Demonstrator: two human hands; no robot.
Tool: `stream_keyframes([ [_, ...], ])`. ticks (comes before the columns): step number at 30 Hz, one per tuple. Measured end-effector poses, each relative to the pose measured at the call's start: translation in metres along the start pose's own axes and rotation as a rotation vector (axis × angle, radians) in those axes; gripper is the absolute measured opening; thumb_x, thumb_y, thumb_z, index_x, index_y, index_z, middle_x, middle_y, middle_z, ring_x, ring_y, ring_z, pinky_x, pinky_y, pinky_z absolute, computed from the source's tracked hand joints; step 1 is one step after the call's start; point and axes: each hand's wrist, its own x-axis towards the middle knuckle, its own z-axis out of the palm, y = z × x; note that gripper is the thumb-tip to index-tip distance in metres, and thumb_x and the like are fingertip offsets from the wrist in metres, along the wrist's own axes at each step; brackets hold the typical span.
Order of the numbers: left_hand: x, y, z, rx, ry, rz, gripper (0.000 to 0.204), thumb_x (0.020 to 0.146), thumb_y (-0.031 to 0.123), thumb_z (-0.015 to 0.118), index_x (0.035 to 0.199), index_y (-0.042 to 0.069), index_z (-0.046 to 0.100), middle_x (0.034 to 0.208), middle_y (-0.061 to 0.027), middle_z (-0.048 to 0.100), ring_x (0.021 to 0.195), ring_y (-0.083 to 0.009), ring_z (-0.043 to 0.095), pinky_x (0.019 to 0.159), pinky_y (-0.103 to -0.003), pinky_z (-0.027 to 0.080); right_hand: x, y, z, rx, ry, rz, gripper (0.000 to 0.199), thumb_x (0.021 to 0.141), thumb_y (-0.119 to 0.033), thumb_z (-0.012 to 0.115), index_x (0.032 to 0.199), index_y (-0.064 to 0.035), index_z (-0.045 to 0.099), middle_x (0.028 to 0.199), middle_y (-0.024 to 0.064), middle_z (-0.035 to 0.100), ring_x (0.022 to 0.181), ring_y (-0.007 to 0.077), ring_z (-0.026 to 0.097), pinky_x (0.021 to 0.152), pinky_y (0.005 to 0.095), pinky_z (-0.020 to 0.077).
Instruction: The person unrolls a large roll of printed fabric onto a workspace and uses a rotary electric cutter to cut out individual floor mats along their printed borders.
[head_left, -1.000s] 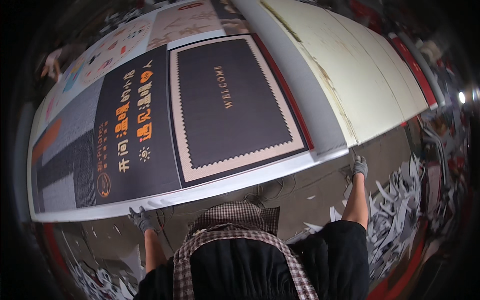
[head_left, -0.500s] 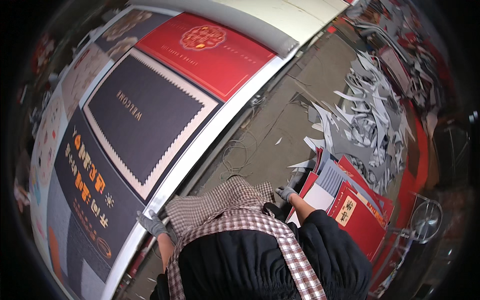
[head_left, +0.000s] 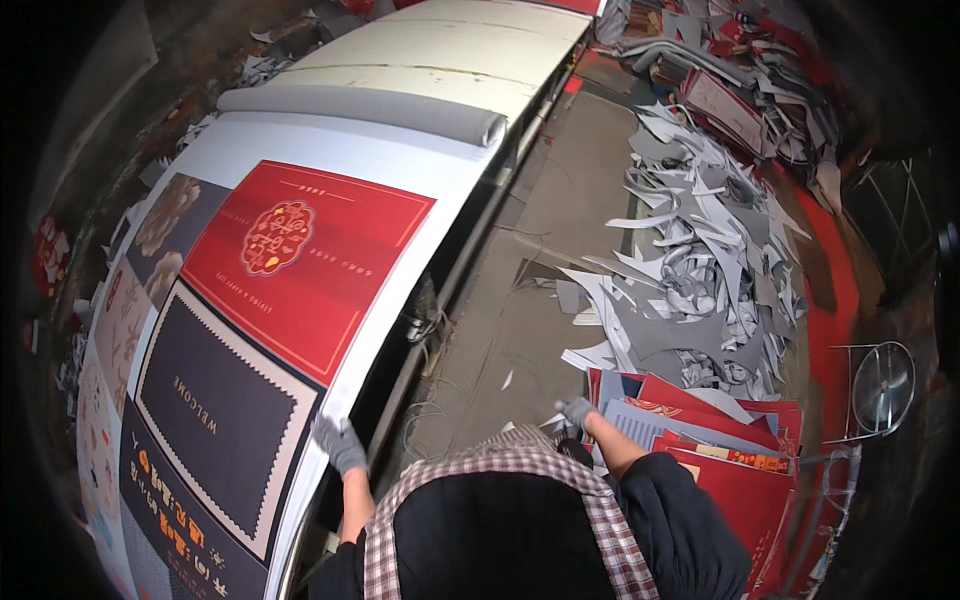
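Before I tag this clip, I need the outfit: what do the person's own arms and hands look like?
The left hand and right hand wear grey gloves ending near the wrist. The forearms are bare up to loose black sleeves. No cables show.

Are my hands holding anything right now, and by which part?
The left hand is at the white edge of the printed sheet, but whether it grips or merely rests there can't be told. Nothing visible is held in the right hand.
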Motion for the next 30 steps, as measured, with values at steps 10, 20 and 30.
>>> stream_keyframes([
  [10,0.124,0.218,0.17,0.189,-0.033,0.366,0.066,0.079,0.035,0.053,0.13,0.0,0.031,0.133,-0.0218,0.032,0.127,-0.037,0.023,0.107,-0.043,0.013,0.091,-0.023,-0.21,0.528,0.334,-0.249,0.045,0.084,-0.037,0.05,0.113,-0.0024,0.054,0.108,0.0169,0.057,0.103,0.0243,0.053,0.091,0.0302,0.0374],
  [20,0.234,0.465,0.34,0.228,-0.315,0.399,0.06,0.081,0.034,0.05,0.131,0.006,0.031,0.133,-0.0209,0.033,0.127,-0.034,0.023,0.107,-0.041,0.014,0.18,0.163,-0.335,1.454,0.681,0.392,0.036,0.078,-0.044,0.054,0.104,-0.0193,0.056,0.087,0.0034,0.059,0.076,0.0146,0.053,0.062,0.0294,0.0384],
  [30,0.31,0.617,0.496,0.221,-0.381,0.438,0.064,0.08,0.034,0.051,0.135,0.012,0.027,0.136,-0.0235,0.026,0.127,-0.0395,0.022,0.105,-0.043,0.018,0.243,0.275,-0.367,0.86,0.16,0.722,0.032,0.082,-0.032,0.044,0.105,-0.0126,0.055,0.1,0.0113,0.055,0.086,0.0262,0.053,0.068,0.0368,0.0387],
])
